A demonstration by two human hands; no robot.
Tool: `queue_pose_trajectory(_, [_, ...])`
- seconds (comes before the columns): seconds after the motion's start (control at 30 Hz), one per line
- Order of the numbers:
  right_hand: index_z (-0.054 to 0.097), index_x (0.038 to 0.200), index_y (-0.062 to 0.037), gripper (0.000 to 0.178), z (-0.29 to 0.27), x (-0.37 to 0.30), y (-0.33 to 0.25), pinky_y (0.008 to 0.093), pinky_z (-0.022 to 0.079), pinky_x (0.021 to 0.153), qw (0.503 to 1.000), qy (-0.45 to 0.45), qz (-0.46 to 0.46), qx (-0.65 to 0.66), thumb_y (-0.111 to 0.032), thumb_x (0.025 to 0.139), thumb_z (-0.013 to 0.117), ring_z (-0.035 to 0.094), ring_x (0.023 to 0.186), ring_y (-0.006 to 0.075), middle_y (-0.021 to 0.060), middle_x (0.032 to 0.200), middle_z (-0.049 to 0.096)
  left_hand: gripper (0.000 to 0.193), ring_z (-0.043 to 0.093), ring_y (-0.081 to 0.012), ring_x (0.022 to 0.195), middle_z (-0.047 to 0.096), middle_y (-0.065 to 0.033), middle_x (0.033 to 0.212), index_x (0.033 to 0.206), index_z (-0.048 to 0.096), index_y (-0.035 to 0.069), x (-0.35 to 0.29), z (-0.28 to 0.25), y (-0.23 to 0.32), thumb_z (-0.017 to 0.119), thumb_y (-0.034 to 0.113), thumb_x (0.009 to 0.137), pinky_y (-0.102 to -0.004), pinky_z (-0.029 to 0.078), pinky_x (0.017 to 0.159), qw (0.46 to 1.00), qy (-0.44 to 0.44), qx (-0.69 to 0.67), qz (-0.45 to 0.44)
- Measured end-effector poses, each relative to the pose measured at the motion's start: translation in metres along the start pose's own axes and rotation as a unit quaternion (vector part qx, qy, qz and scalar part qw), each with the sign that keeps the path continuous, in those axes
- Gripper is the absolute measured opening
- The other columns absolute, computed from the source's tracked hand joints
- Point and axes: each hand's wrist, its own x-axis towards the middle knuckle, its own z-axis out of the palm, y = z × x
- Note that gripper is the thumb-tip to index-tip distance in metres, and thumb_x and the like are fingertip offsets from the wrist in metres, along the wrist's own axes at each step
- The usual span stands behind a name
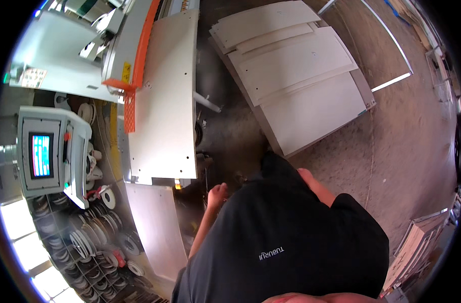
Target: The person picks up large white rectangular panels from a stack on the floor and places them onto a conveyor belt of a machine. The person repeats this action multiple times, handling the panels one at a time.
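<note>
My left hand (218, 194) hangs beside my body with its fingers curled in, and nothing shows in it. It is nearest to the right edge of a long white panel (165, 101) with small drilled holes, which lies along the machine. My right hand (304, 175) is on the other side of my black shirt; its fingers are mostly hidden and I cannot tell what they do. Ahead of me, to the right, lies a stack of white panels (301, 70), staggered on one another. Neither hand touches a panel.
The grey machine (59, 55) with an orange guard (144, 45) stands at the left, beside its control screen (41, 155). A pale panel or table (157, 227) lies nearer. Rolls of edge banding (84, 242) fill a rack. A white metal frame (392, 81) and stacked boards (417, 247) are at right.
</note>
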Motion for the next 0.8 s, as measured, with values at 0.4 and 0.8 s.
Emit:
queue_pose_trajectory(0.4, [0.07, 0.11, -0.0062, 0.035, -0.05, 0.014, 0.071, 0.0492, 0.051, 0.086, 0.987, 0.041, 0.108, 0.112, -0.033, 0.096, 0.052, 0.064, 0.103, 0.0423, 0.0217, 0.108, 0.069, 0.035, 0.065, -0.0144, 0.065, 0.069, -0.0079, 0.075, 0.094, 0.067, 0.002, 0.227, 0.145, 0.113, 0.058, 0.035, 0.099, -0.0312, 0.052, 0.063, 0.972, -0.2, 0.118, 0.037])
queue_pose_trajectory(0.8, [0.068, 0.113, -0.0032, 0.032, 0.034, -0.138, 0.049, 0.0449, 0.051, 0.088, 0.935, 0.089, 0.312, 0.144, -0.027, 0.097, 0.053, 0.068, 0.101, 0.0351, 0.0217, 0.104, 0.072, 0.052, 0.064, -0.0254, 0.11, 0.068, -0.0139, 0.12, 0.126, 0.062, 0.006, 0.527, 0.276, 0.228, 0.064, 0.046, 0.092, -0.04, 0.051, 0.09, 0.958, -0.122, 0.258, 0.015])
